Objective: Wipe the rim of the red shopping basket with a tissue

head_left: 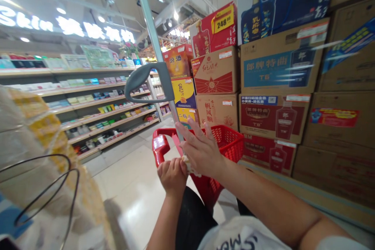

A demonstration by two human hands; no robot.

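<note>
My left hand [173, 175] is closed around the lower end of the red handle [159, 140] of a shopping basket cart. The cart's red plastic basket [230, 140] with slotted sides stands just beyond my hands. Over the cart, my right hand [202, 150] has its fingers stretched out and apart. Its fingertips are at the lower end of a metal pole [155, 39], and I cannot tell whether they touch it. A grey loop grip [146, 86] is fixed partway up this pole. Between my hands shows a small whitish thing [189, 164], partly hidden.
Stacked liquor cartons [272, 115] rise along the right side, with a yellow price sign [223, 18] on one. Shelves [105, 105] of small packaged goods line the left. Nearer on the left are plastic-wrapped goods [38, 140] and a looped dark cord [74, 179]. Pale floor [134, 164] lies between.
</note>
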